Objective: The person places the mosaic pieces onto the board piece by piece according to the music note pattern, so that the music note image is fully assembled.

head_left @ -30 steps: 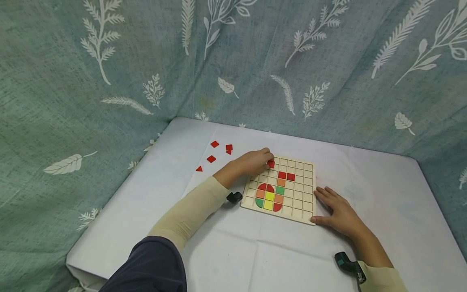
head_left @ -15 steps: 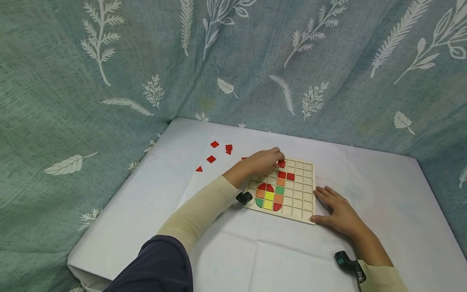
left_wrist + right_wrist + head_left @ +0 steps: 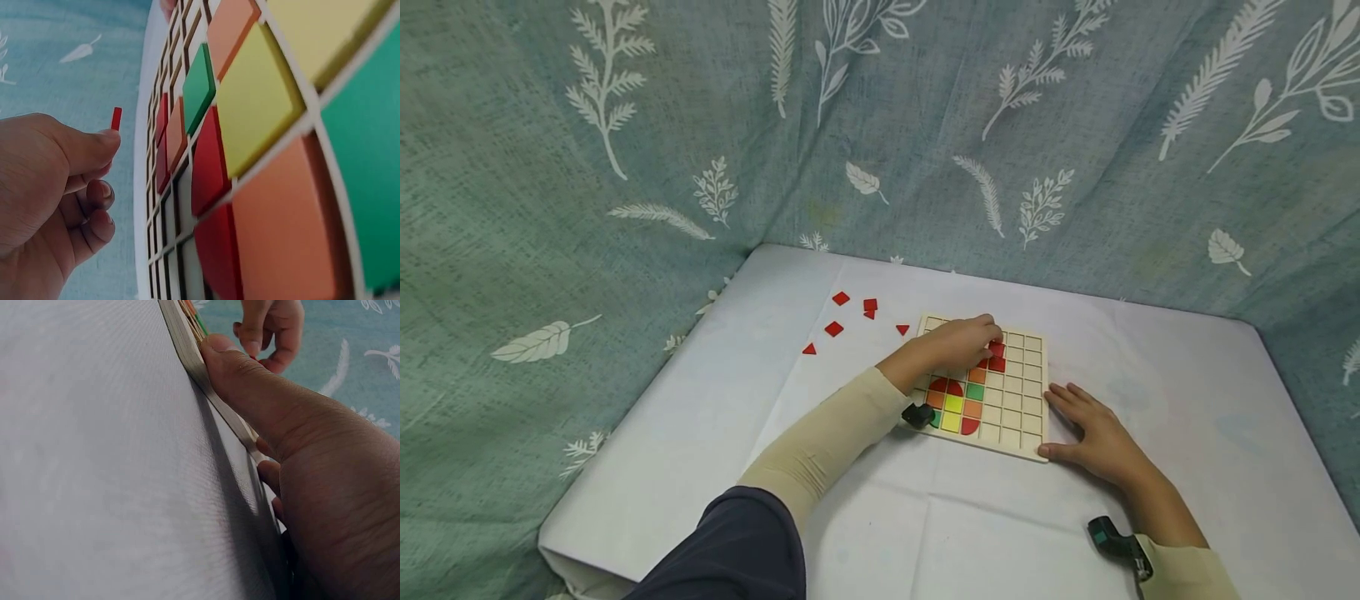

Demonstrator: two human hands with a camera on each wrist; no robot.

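A wooden grid board (image 3: 1013, 412) lies on the white-covered table. Its cells hold red, orange, green and yellow tiles, some square and some with a rounded corner. Above the board's upper middle, my left hand (image 3: 958, 343) pinches a red square tile (image 3: 116, 118) between thumb and fingers. In the left wrist view the tile is seen edge-on, apart from the board. My right hand (image 3: 1097, 437) rests at the board's right edge with fingers spread. Its thumb (image 3: 234, 365) touches the board's rim near the lower right corner. The left forearm hides part of the board's left side.
Loose red pieces lie left of the board: several squares, such as one red square (image 3: 834, 329), and triangles, such as one red triangle (image 3: 902, 330). A leaf-patterned curtain (image 3: 925, 167) hangs behind and left of the table. Black wrist devices (image 3: 1116, 546) are worn on both arms.
My left hand has moved right across the board with the red square tile and now is just above the two red tiles in the grid. A red triangle is uncovered behind it. My right hand stays put.
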